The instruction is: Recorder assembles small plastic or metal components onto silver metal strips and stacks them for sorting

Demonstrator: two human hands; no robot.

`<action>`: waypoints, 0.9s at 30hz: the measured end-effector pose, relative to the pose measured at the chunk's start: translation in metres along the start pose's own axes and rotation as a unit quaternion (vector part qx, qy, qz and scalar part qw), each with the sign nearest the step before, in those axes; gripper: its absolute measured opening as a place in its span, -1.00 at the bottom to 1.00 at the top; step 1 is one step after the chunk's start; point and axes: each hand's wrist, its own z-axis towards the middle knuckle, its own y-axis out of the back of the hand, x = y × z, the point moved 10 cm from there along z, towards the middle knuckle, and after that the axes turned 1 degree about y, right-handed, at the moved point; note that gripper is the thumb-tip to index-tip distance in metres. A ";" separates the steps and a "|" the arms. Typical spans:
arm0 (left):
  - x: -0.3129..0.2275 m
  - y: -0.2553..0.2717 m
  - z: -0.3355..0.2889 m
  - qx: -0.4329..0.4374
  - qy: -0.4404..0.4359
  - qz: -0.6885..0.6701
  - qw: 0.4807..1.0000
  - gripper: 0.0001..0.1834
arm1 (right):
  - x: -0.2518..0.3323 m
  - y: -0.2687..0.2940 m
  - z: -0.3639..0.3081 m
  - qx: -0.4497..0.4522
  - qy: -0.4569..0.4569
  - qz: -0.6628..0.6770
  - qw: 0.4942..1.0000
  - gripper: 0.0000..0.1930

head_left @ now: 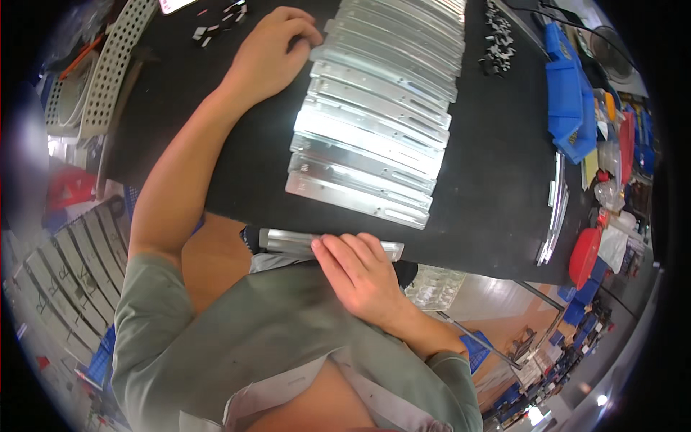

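Silver metal strips [367,155] with slots and small holes lie side by side in a long row on the black tabletop [497,180]. My left hand [270,57] is at the left ends of the far strips. Its fingers are bent and the thumb is close to them; whatever may be pinched there is too small to make out. Close to my body, at the table's near edge, my right hand [360,273] grips another metal strip [288,242], fingers over its top and thumb hidden. That strip lies crosswise in front of my shirt.
Small black and white pieces [498,39] are heaped right of the row, with more pieces [223,21] at the far left. Thin metal strips [554,209] lie by the right edge, near blue bins [568,101]. A perforated white basket [119,65] stands left.
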 end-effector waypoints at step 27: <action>0.011 0.005 -0.008 0.009 0.035 -0.005 0.999 -0.87 | -0.307 0.271 -0.218 -0.188 -0.483 -0.460 0.721 -0.57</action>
